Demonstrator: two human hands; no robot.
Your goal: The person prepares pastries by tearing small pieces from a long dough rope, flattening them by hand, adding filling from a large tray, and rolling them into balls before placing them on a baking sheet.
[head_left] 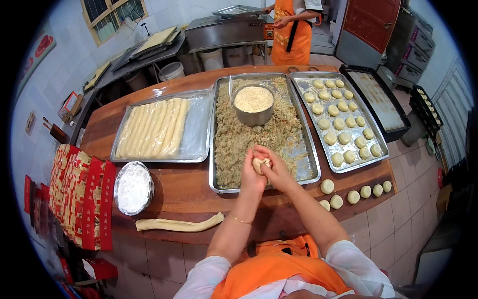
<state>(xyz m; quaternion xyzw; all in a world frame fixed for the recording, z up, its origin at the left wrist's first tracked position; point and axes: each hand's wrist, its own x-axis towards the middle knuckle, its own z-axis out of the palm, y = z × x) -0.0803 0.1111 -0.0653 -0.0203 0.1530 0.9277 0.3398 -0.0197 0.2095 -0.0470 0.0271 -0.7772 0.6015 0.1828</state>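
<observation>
Both hands meet over the near part of a metal tray of crumbly filling (pixel 234 134). Between them is a piece of dough (pixel 260 164), gathered into a rough ball. My left hand (pixel 253 174) cups it from the left, and my right hand (pixel 277 172) closes on its right side with the thumb pressed against it. Farther back in the filling stands a metal bowl of sesame seeds (pixel 254 98). A dough rope (pixel 179 224) lies on the table to the left of my forearms. Right of my right arm are several round dough pieces (pixel 336 202).
Dough strips under plastic fill a left tray (pixel 199 144). A right tray (pixel 318 154) carries rows of round dough pieces; a dark baking tray (pixel 373 99) lies beyond it. A bowl of white flour (pixel 133 188) stands near stacked red packages (pixel 82 199). Another person (pixel 293 35) in an orange apron stands behind the table.
</observation>
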